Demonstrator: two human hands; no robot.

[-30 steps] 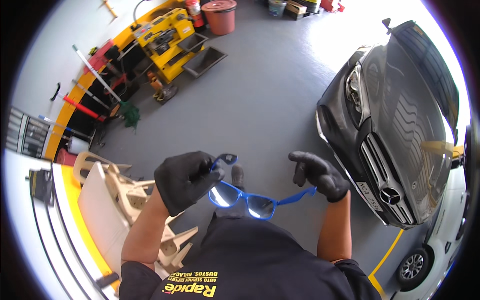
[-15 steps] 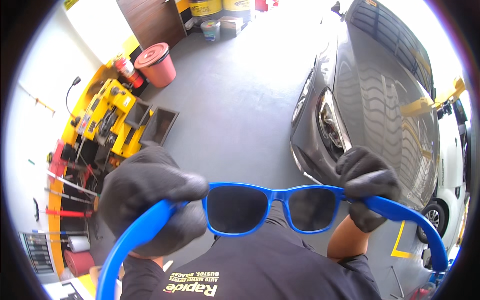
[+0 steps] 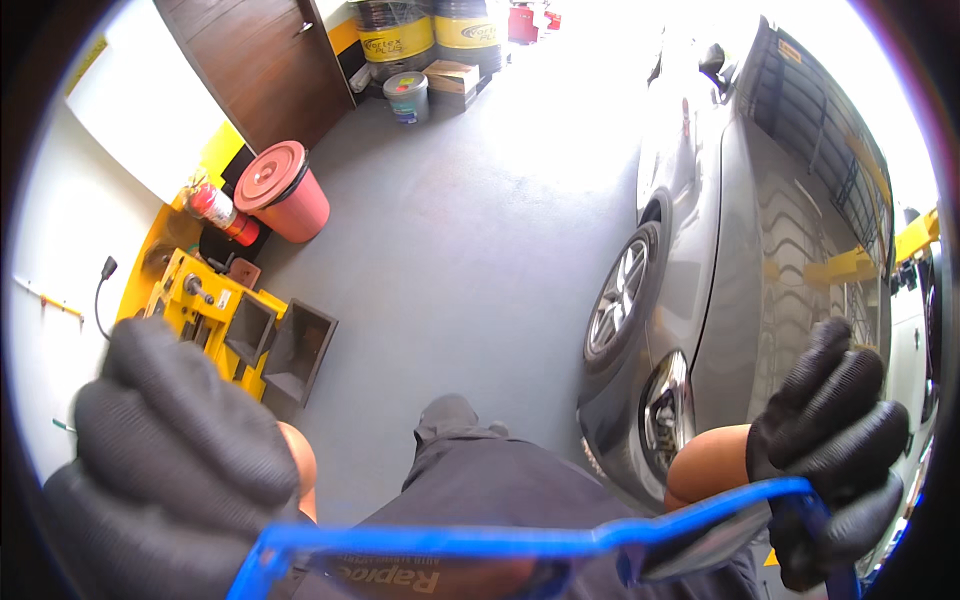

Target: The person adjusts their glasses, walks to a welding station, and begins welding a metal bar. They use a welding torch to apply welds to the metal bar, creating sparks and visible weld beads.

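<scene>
A pair of sunglasses (image 3: 450, 540) with a blue frame and dark lenses is held close at the bottom of the head view, partly cut off by the lower edge. My left hand (image 3: 175, 465), in a black work glove, is closed at the left end of the frame. At the right end, my right hand (image 3: 835, 450), gloved alike, has its fingers curled about the side of the glasses. The temple arms are mostly hidden by the hands or out of view. Through the lenses shows my dark shirt.
A dark grey car (image 3: 700, 300) stands on the right. Along the left wall are a yellow machine (image 3: 185, 300) with dark trays, a fire extinguisher (image 3: 220, 208) and a pink lidded bin (image 3: 285, 195). Drums (image 3: 395, 40), a bucket (image 3: 407, 98) and a brown door (image 3: 245, 65) lie beyond.
The sunglasses have come nearer and lower in view, their frame now tilted and partly cut off. Both hands have spread outward with them. The view has shifted, showing more of the car's side.
</scene>
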